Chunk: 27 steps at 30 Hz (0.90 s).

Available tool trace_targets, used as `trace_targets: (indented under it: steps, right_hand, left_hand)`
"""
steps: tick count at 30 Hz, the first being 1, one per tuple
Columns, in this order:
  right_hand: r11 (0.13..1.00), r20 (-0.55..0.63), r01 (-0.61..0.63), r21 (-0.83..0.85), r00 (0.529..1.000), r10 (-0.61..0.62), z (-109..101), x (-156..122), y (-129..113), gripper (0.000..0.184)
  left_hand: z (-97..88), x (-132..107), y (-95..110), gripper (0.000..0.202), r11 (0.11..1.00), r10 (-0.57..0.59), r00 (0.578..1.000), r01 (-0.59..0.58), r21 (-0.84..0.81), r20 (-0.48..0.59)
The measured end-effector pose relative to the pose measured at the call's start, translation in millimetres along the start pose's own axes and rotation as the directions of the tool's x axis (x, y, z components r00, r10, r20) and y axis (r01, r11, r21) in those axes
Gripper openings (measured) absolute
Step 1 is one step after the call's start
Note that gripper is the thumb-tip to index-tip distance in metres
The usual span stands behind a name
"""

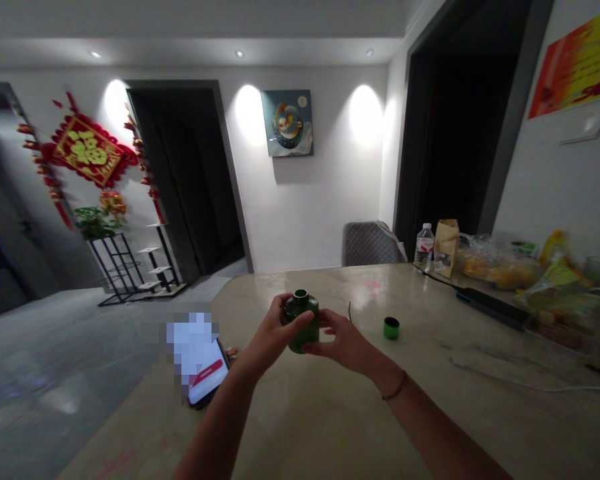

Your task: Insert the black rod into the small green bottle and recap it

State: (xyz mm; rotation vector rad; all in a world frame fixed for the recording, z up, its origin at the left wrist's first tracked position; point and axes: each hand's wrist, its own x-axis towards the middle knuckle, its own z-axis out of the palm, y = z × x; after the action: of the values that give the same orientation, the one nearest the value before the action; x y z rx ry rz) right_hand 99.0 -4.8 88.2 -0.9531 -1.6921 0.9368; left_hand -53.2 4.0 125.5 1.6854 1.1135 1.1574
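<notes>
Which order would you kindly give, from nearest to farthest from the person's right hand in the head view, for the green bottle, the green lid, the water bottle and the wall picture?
From the right hand, nearest first:
1. green bottle: at the fingertips, to the hand's left.
2. green lid: on the table, to the hand's right.
3. water bottle: farther back, at the right.
4. wall picture: straight ahead, farthest off.

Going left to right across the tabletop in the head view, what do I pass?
Phone → left hand → green bottle → right hand → green cap → water bottle → paper bag
</notes>
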Motion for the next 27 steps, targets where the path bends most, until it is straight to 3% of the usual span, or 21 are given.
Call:
trace_targets:
  steps: [4,10,18,22,27]
  right_hand:
    - [0.998,-0.029,-0.001,-0.063,1.0,-0.001,-2.4,5.4,33.5,0.057]
    - [0.989,0.011,-0.052,-0.138,0.998,0.054,-7.9,6.2,69.4,0.054]
    - [0.97,0.039,-0.167,-0.178,0.983,0.177,-26.2,0.6,88.9,0.051]
    - [0.965,0.095,-0.199,-0.169,0.971,0.217,-38.6,-2.0,93.2,0.053]
    - [0.966,0.113,-0.193,-0.17,0.97,0.213,-43.6,-1.9,97.0,0.05]
  left_hand:
    - [5.4,9.6,-23.9,0.056,0.998,0.026,0.991,-0.019,-0.056,0.129]
    - [20.5,13.5,-53.4,0.065,0.992,-0.056,0.987,0.073,-0.107,0.147]
    - [56.0,4.8,-101.8,0.066,0.957,-0.086,0.996,0.082,-0.28,-0.001]
    - [66.3,2.7,-117.5,0.069,0.937,-0.046,0.996,0.068,-0.342,0.072]
    - [68.3,3.4,-124.3,0.058,0.962,-0.002,0.994,0.032,-0.27,0.109]
